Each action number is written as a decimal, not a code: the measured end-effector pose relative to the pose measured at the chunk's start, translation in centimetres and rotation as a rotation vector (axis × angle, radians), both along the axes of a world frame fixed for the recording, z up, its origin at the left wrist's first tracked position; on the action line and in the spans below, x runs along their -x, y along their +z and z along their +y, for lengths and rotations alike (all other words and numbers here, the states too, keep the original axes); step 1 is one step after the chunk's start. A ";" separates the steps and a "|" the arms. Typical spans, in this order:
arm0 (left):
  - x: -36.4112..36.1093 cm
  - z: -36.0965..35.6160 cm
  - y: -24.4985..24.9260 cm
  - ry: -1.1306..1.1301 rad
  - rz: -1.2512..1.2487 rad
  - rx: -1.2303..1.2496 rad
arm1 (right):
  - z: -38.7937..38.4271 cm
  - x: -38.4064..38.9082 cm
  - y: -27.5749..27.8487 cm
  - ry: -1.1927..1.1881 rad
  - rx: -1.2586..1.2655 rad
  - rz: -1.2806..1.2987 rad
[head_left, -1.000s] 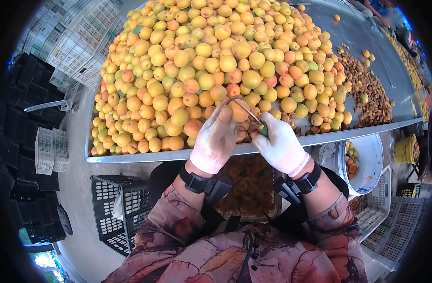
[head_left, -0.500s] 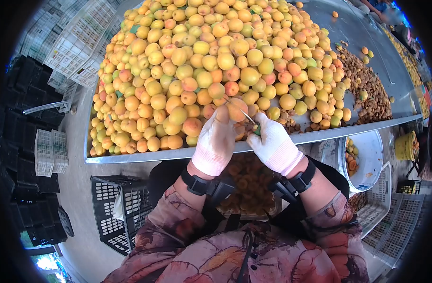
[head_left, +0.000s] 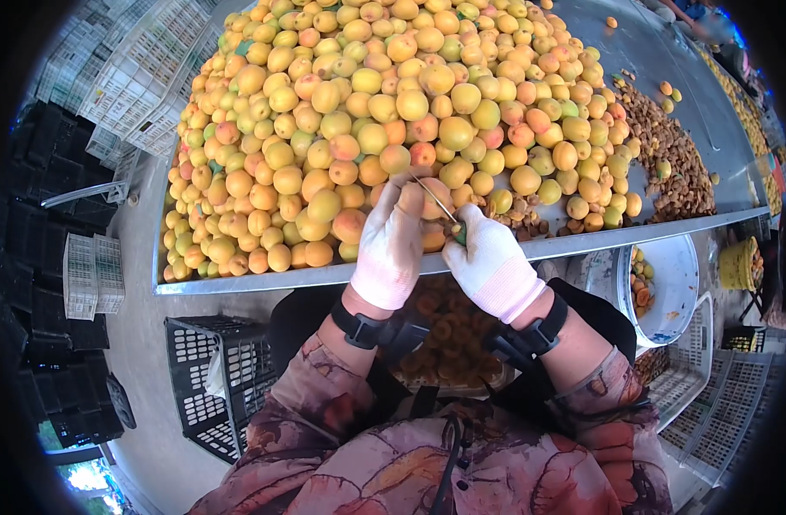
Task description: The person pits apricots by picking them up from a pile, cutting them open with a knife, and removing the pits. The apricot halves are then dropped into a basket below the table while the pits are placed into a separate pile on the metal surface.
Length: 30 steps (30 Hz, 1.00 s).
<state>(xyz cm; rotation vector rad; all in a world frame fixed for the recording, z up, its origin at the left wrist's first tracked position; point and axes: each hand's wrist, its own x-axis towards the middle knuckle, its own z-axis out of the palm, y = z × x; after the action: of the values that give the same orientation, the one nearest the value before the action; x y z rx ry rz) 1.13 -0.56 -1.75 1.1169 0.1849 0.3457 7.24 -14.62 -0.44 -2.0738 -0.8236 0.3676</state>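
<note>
My left hand (head_left: 389, 245), in a white glove with bare-looking fingertips, is closed round an orange-yellow apricot (head_left: 434, 196) just inside the table's near edge. In my gloved right hand (head_left: 489, 259) is a thin knife (head_left: 436, 196) with a green handle, its narrow blade slanting up and left across the apricot to my left fingertips. Behind both hands rises a big heap of apricots (head_left: 341, 112) on the metal table. Below them, between my knees, a container of halved apricots (head_left: 449, 335) is partly in shadow.
The table's metal rim (head_left: 582, 247) runs across in front of me. Brown apricot stones (head_left: 667, 163) lie piled at the right. A white bucket (head_left: 680, 279) with fruit stands below right, a black crate (head_left: 208, 360) below left. White crates (head_left: 144, 69) are stacked at far left.
My right hand has shifted slightly left with the knife, bringing it closer to my left hand. The left hand still grips the apricot and has turned a little.
</note>
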 end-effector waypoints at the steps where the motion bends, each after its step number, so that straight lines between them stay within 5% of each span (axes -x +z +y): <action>1: 0.0 -0.3 -0.3 0.007 -0.006 0.057 | 0.1 0.1 0.2 -0.008 0.017 -0.003; 2: 0.0 -0.5 -0.5 0.014 -0.013 0.113 | 0.0 0.0 0.1 -0.001 0.016 -0.012; 8: 0.2 0.7 1.0 -0.032 0.173 -0.524 | -0.2 -0.1 -0.3 0.002 0.010 -0.019; 11: -0.2 0.6 -1.7 -0.034 0.048 -0.058 | -0.1 0.2 0.2 -0.007 0.047 -0.031; 17: -0.2 1.0 -1.0 -0.020 0.038 -0.265 | -0.3 -0.1 0.2 0.019 0.064 -0.081; 22: -0.5 2.9 1.4 0.123 -0.199 0.125 | -0.8 0.3 0.1 0.063 0.256 -0.135; 26: 0.0 2.2 1.0 0.075 -0.031 -0.007 | 0.0 0.3 0.2 -0.169 -0.304 -0.200; 27: 0.1 1.6 0.9 0.023 -0.004 -0.041 | 0.1 0.0 0.5 -0.202 -0.433 0.076; 30: 0.5 -0.3 1.9 0.047 0.114 -0.430 | 1.2 -0.4 0.7 -0.298 -0.627 0.292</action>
<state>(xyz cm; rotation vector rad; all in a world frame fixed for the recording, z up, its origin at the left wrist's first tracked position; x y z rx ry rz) 0.63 -0.85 0.11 1.5603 0.2445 0.3741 7.67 -13.42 0.30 -1.4775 -0.3762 0.2036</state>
